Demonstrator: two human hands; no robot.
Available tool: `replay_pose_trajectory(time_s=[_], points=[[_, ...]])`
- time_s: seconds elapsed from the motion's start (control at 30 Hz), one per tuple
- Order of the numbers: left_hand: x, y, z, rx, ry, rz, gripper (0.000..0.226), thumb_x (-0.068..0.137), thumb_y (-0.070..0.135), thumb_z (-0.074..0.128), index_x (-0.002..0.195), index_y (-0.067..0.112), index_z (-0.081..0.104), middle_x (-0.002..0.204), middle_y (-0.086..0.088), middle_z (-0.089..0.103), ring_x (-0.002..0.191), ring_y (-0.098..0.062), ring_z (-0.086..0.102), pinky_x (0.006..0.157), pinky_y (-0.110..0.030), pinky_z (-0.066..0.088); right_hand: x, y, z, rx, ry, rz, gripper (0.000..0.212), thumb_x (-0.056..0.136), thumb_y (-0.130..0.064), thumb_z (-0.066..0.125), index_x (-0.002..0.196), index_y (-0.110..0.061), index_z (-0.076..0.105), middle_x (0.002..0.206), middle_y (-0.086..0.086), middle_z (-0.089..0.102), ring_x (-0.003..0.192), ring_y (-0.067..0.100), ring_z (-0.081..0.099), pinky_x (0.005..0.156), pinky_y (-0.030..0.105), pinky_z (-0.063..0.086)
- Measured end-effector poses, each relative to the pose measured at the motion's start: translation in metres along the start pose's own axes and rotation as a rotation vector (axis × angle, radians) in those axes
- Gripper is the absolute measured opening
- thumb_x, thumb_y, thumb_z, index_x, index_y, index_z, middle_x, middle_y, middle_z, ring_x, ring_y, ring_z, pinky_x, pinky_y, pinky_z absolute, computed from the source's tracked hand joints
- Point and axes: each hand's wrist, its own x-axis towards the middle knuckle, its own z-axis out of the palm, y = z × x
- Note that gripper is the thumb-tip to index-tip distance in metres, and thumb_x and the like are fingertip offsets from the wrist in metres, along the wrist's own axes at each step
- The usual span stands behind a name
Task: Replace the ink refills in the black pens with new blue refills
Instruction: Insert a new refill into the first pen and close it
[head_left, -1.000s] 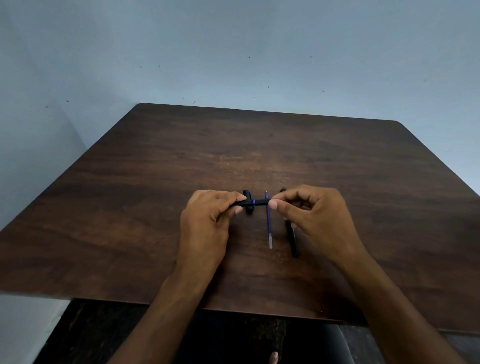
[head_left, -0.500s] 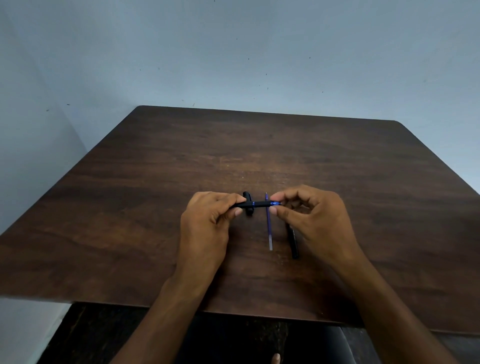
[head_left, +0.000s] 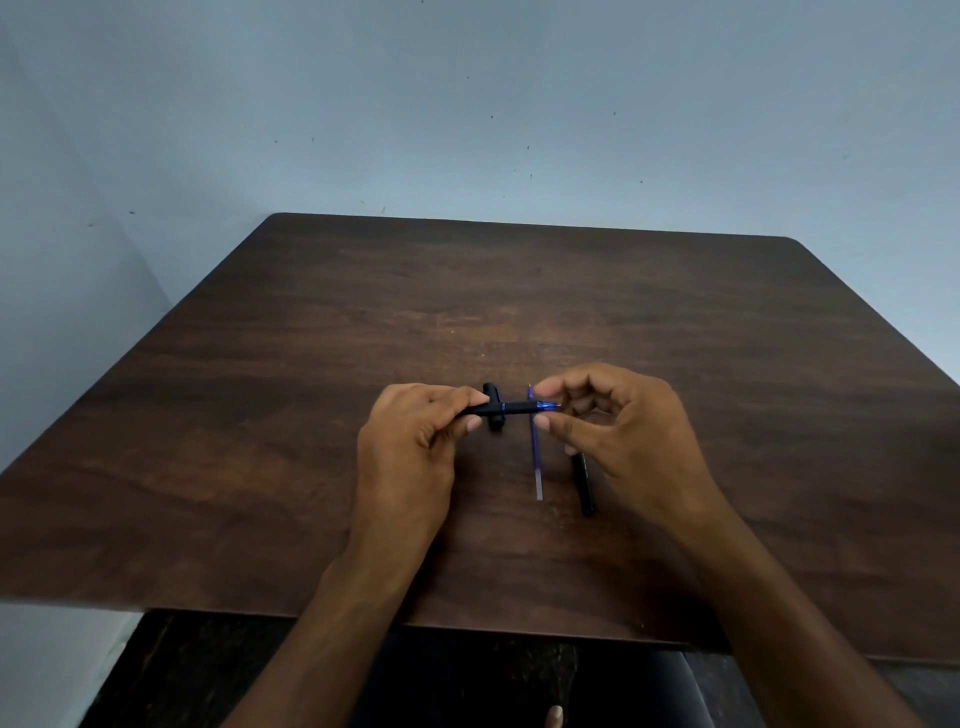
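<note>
Dark brown wood grain covers the counter (head_left: 675, 338) where we work, its far edge meeting a pale blue-grey wall (head_left: 467, 104). Starting at the left, our left hand (head_left: 410, 447) is curled round the rear part of a black pen (head_left: 511, 409), thumb on top and fingers wrapped below, holding it level and crosswise above the counter with its tip pointing right. Just behind the pen, lying on the wood, is a short black piece (head_left: 493, 405) that looks like a cap, though we cannot tell for certain. At the pen's right end a blue tip section (head_left: 545, 406) sticks out of the black barrel, ending in a fine point. Beneath that end, a loose blue refill (head_left: 535, 452) lies on the counter, running from far to near, with its near end paler. Our right hand (head_left: 623, 441) sits just beside the pen tip; its thumb and forefinger are bent towards each other on either side of the blue section, with a small gap visible, so we cannot tell whether they touch it or pinch it. Partly hidden under that hand, a second black pen (head_left: 584, 488) rests on the counter, roughly parallel to the loose refill and close to its right.
</note>
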Motion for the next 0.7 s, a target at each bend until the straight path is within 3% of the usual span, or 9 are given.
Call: replay_pose_trajectory(time_s=[0.07,0.37,0.5,0.6,0.7], points=[[-0.0001,-0.0002,0.0002,0.001,0.005,0.004,0.026,0.080,0.002,0.080,0.103,0.015,0.080,0.096,0.016,0.068,0.094,-0.012,0.061,0.087,-0.005,0.039,-0.0005,0.0008,0.0010,-0.016,0.025,-0.002,0.022,0.080,-0.013,0.081,0.097,-0.025,0.075,0.078,-0.005,0.074,0.064,0.008,0.069,0.062,0.023,0.060],[0.0001,0.0003,-0.0002,0.003,0.001,0.006,0.025,0.081,0.002,0.079,0.103,0.015,0.080,0.097,0.016,0.068,0.095,-0.014,0.062,0.086,-0.005,0.040,0.0005,0.0001,0.0003,-0.061,0.023,0.014,0.010,0.081,-0.035,0.075,0.089,-0.028,0.076,0.061,-0.009,0.068,0.049,0.001,0.059,0.053,0.014,0.051],[-0.0002,0.0005,-0.0005,0.002,0.003,0.000,0.026,0.081,0.003,0.080,0.103,0.016,0.079,0.097,0.017,0.067,0.095,-0.012,0.061,0.088,-0.003,0.038,-0.0005,0.0000,-0.0001,-0.065,-0.002,0.021,0.025,0.077,-0.049,0.067,0.087,-0.028,0.076,0.063,-0.007,0.069,0.050,0.000,0.059,0.052,0.015,0.051],[-0.0004,0.0007,-0.0001,-0.014,0.020,0.005,0.027,0.080,0.000,0.079,0.102,0.015,0.080,0.097,0.016,0.068,0.093,-0.014,0.062,0.087,-0.004,0.039,-0.0004,0.0014,-0.0014,0.009,0.008,0.015,0.030,0.076,-0.029,0.081,0.105,-0.024,0.074,0.079,-0.010,0.073,0.066,0.000,0.067,0.059,0.013,0.054],[0.0001,0.0000,0.0005,-0.019,0.021,0.003,0.027,0.080,0.000,0.080,0.102,0.015,0.080,0.097,0.016,0.068,0.093,-0.015,0.063,0.087,-0.005,0.040,-0.0010,0.0022,-0.0006,-0.008,0.009,-0.012,0.024,0.078,-0.015,0.082,0.099,-0.024,0.075,0.079,-0.007,0.074,0.063,0.004,0.068,0.059,0.017,0.056]])
